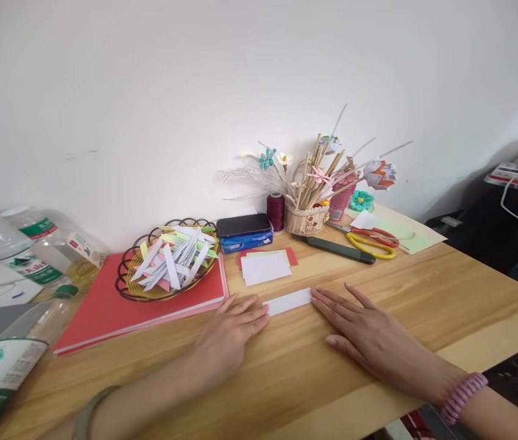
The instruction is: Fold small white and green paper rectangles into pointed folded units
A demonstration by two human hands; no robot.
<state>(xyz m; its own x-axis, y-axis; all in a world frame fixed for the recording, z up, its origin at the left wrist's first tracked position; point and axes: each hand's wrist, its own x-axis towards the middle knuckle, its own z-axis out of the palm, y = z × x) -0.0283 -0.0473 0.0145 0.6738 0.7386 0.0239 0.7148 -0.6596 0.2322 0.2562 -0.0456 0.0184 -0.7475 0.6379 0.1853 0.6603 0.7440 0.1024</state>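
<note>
Grip: left hand [231, 333] and right hand [369, 336] flat, open, fingertips on ends of white paper strip [288, 301] | tabletop [424, 293] mid-front edge

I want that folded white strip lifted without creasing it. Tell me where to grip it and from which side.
Probably by its short ends. The white strip lies flat on the table, with the left hand at its left end and the right hand at its right. Slide fingertips under each end from the sides, since its long edges offer little lift.

Head view, down onto table [446, 287], perhaps tilted
</note>
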